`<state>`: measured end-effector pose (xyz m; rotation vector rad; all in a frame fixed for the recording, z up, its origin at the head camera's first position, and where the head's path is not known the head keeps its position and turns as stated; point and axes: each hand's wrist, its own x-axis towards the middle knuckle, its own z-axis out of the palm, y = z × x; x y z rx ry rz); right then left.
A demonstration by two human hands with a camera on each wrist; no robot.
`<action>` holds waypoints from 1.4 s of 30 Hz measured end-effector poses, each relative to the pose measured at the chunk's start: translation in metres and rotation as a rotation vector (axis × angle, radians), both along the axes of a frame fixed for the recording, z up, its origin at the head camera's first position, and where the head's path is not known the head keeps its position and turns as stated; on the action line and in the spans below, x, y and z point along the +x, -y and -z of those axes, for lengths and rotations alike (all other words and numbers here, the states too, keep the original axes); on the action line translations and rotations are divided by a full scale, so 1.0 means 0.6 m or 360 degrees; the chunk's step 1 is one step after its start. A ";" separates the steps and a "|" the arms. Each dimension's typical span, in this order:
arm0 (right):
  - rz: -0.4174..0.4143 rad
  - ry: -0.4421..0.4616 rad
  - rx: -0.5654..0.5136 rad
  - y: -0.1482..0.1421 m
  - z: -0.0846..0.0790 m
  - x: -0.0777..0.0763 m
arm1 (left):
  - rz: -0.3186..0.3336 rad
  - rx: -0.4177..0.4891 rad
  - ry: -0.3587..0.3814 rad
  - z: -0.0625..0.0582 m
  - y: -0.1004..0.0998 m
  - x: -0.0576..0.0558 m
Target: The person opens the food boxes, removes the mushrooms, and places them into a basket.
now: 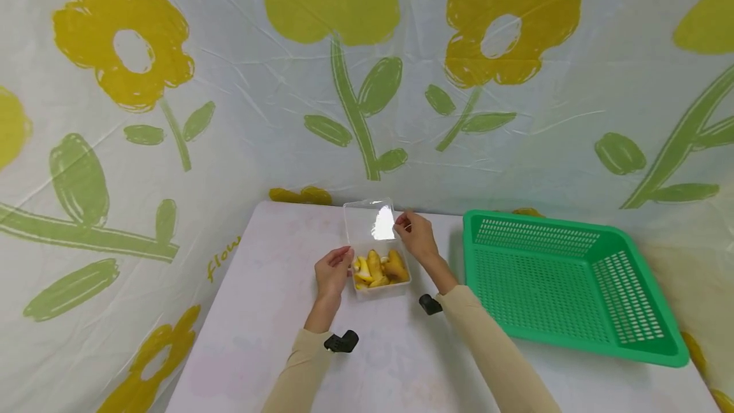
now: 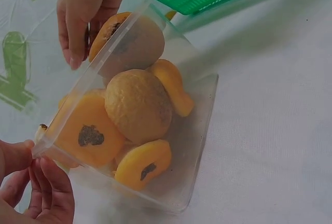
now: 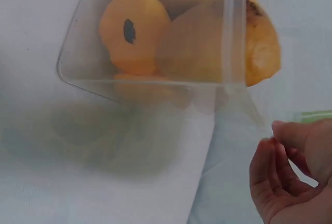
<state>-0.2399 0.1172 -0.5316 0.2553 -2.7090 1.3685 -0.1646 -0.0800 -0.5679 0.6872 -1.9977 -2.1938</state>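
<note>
A clear plastic box [image 1: 378,294] sits on the table with its transparent lid [image 1: 361,223] raised at the back. Several yellow fruits [image 1: 375,266] fill it, some with dark patches on their ends. In the left wrist view, the fruits [image 2: 137,105] show through the clear wall. My left hand [image 1: 332,273] pinches the box's left rim near the corner, between thumb and fingers. At the lid's right edge, my right hand [image 1: 418,238] pinches the thin plastic with thumb and forefinger. The right wrist view shows that right hand [image 3: 295,167] beside the box's corner.
To the right stands a large green plastic basket [image 1: 539,295] with perforated walls. The white table [image 1: 252,336] reaches back to a flower-printed cloth [image 1: 241,113] that hangs behind and at the left. Black wrist cameras [image 1: 342,341] are strapped at both cuffs.
</note>
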 end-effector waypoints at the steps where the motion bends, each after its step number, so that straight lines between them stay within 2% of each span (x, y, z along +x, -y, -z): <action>1: -0.0026 -0.0019 0.0019 -0.002 -0.003 0.004 | 0.0003 -0.0005 0.0001 0.000 -0.001 0.000; 12: -0.0496 0.0150 0.0149 -0.005 -0.039 0.064 | 0.0001 -0.0019 0.0050 -0.003 0.001 0.000; 23: -0.0795 0.0017 0.0360 -0.004 -0.048 0.104 | -0.0011 -0.0047 0.0072 0.004 0.009 0.002; 28: -0.0805 0.0019 0.0459 -0.004 -0.056 0.114 | 0.0011 -0.0046 0.0096 0.001 0.007 0.004; 32: -0.0801 0.0074 0.0453 -0.012 -0.060 0.116 | 0.0018 -0.0044 0.0097 0.001 0.004 0.003; 42: -0.0867 0.0016 0.0242 -0.046 -0.068 0.111 | 0.0022 -0.0051 0.0064 0.004 -0.001 0.000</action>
